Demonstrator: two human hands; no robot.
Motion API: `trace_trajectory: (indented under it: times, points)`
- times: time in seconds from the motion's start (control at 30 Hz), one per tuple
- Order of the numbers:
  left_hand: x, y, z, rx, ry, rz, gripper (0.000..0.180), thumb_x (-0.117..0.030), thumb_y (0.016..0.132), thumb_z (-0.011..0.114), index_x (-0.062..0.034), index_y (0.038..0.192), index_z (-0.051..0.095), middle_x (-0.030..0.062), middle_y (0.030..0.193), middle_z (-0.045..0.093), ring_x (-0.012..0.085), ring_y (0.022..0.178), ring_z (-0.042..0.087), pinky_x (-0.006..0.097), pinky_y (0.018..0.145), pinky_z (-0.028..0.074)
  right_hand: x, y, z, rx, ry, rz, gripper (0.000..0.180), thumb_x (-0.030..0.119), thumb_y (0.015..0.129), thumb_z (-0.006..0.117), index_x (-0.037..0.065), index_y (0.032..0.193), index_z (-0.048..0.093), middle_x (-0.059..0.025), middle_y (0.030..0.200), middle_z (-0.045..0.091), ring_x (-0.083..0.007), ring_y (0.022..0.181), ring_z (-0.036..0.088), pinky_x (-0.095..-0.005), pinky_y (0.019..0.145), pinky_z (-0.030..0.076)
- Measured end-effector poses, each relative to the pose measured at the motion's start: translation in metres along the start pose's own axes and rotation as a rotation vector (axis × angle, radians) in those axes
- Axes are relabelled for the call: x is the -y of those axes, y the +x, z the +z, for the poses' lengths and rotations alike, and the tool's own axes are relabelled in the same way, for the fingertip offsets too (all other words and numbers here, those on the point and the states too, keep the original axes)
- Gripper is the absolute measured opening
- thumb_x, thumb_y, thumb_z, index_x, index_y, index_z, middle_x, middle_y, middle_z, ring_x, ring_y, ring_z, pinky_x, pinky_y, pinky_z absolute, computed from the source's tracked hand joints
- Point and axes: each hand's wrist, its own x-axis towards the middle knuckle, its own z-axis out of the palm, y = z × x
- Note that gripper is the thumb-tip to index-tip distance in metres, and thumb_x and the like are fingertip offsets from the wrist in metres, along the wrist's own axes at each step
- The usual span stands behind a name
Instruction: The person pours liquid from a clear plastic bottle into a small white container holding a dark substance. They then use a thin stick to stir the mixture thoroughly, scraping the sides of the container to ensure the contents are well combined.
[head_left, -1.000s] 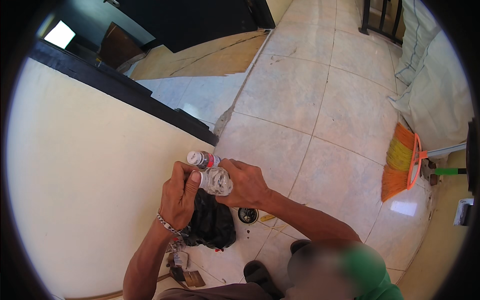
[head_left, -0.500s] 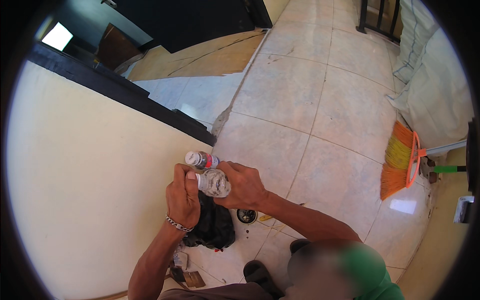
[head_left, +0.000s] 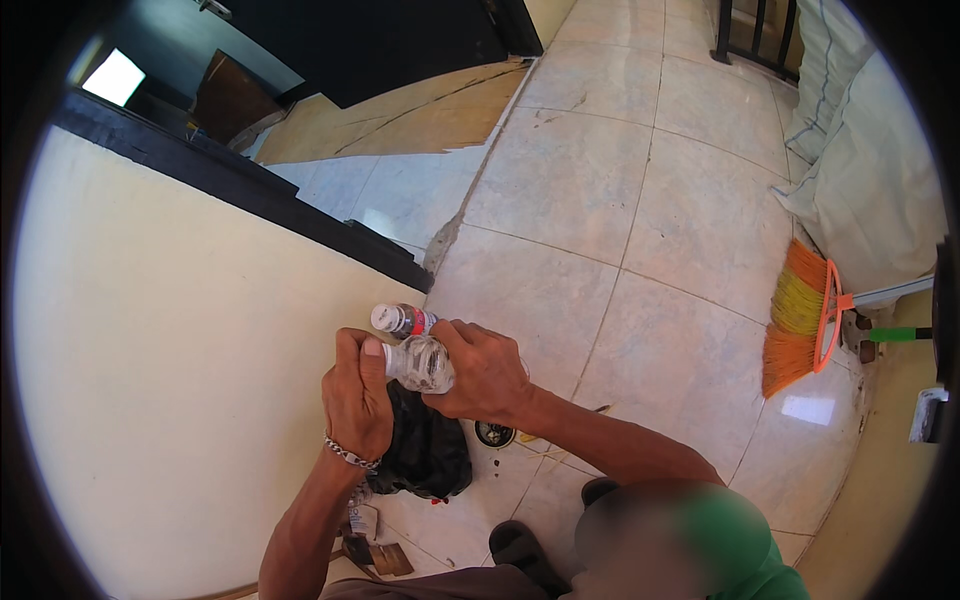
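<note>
My right hand [head_left: 485,372] is wrapped round a small clear plastic bottle [head_left: 428,366], tilted with its white neck end to the left. At that end my left hand [head_left: 358,400], a chain bracelet on its wrist, pinches the white cap [head_left: 390,360] between thumb and fingers. A second small bottle [head_left: 405,320] with a white cap and a red band on its label shows just beyond; my right hand hides its base, and I cannot tell whether it is held. Below the hands lies a black plastic bag [head_left: 425,450] against the wall.
A round black tub [head_left: 494,434] sits on the tiles beside the bag. Wooden-handled pieces [head_left: 390,560] lie near my left forearm; a dark sandal [head_left: 518,545] is at my feet. Rightward are an orange-and-yellow broom [head_left: 797,320] and white sacks [head_left: 870,170]. A dark doorframe [head_left: 250,175] edges the cream wall.
Both hands have shifted slightly left with the clear bottle, my left hand a little more. The second bottle has hardly moved.
</note>
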Motion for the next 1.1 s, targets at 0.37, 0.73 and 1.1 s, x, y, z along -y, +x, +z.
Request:
trace_trajectory:
  times: [0.37, 0.73, 1.1]
  points:
    - [0.0, 0.0, 0.007, -0.057, 0.076, -0.012, 0.029, -0.024, 0.115, 0.04, -0.0009, 0.101, 0.051, 0.0167, 0.074, 0.058, 0.0279, 0.064, 0.057, 0.041, 0.061, 0.045, 0.0, -0.002, 0.001, 0.0, -0.027, 0.027, 0.059, 0.022, 0.062, 0.09, 0.004, 0.109, 0.058, -0.0143, 0.092, 0.069, -0.0349, 0.08, 0.072, -0.0444, 0.068, 0.06]
    - [-0.003, 0.004, 0.004, 0.038, 0.055, -0.058, 0.028, -0.022, 0.114, 0.039, -0.0006, 0.101, 0.052, 0.0173, 0.074, 0.059, 0.0269, 0.064, 0.056, 0.041, 0.063, 0.045, -0.006, -0.004, -0.002, 0.011, -0.01, 0.023, 0.058, 0.022, 0.063, 0.089, 0.004, 0.109, 0.059, -0.0142, 0.093, 0.07, -0.0354, 0.081, 0.072, -0.0447, 0.068, 0.06]
    - [0.004, 0.008, 0.009, 0.046, 0.009, -0.038, 0.034, -0.023, 0.113, 0.037, 0.0, 0.098, 0.056, 0.0148, 0.076, 0.061, 0.0225, 0.065, 0.057, 0.039, 0.065, 0.047, -0.006, -0.006, -0.001, 0.038, 0.015, 0.051, 0.058, 0.021, 0.063, 0.089, 0.004, 0.11, 0.059, -0.0155, 0.094, 0.071, -0.0358, 0.081, 0.072, -0.0453, 0.068, 0.06]
